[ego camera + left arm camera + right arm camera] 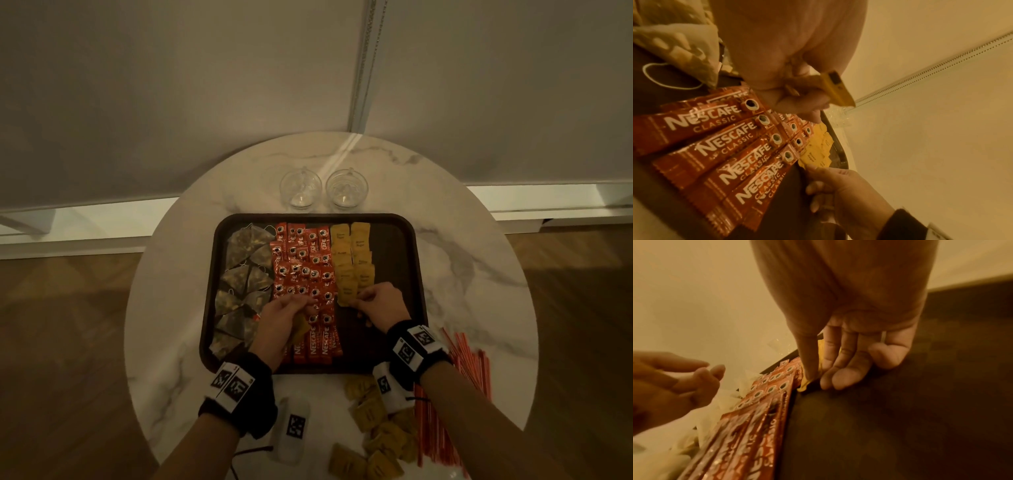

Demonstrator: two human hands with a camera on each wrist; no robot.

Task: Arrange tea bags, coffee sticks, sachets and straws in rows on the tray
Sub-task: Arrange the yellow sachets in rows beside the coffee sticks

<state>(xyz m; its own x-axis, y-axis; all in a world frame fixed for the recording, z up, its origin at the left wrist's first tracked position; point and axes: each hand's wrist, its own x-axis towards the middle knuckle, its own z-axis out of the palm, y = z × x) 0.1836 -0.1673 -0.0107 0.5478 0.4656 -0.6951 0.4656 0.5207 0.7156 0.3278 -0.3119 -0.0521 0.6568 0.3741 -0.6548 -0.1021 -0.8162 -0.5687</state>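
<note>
1. From the head cam I'm looking down at a dark tray point(404, 246) on a round marble table point(479, 274). It's dim and pretty orange in here.
2. On the tray: pyramid tea bags point(241, 274) down the left side, red coffee sticks point(305, 270) in overlapping rows in the middle, yellow sugar sachets point(352, 260) in a column just right of them. The right strip of the tray is bare.
3. My left hand point(284, 317) sits over the near end of the coffee sticks, fingers curled around a yellow sachet point(835, 88). The left wrist cam shows it pinched between thumb and fingers, one end poking out.
4. My right hand point(380, 303) is at the near end of the sachet column. In the right wrist cam the thumb and straight fingers point(830, 356) pinch the nearest sachet point(805, 382) against the tray, right beside the coffee sticks.
5. Off the tray, near me: a loose heap of more sachets point(373, 431) and a bundle of red straws point(455, 387) on the right.
6. Two clear glass cups point(323, 187) stand just behind the tray.
</note>
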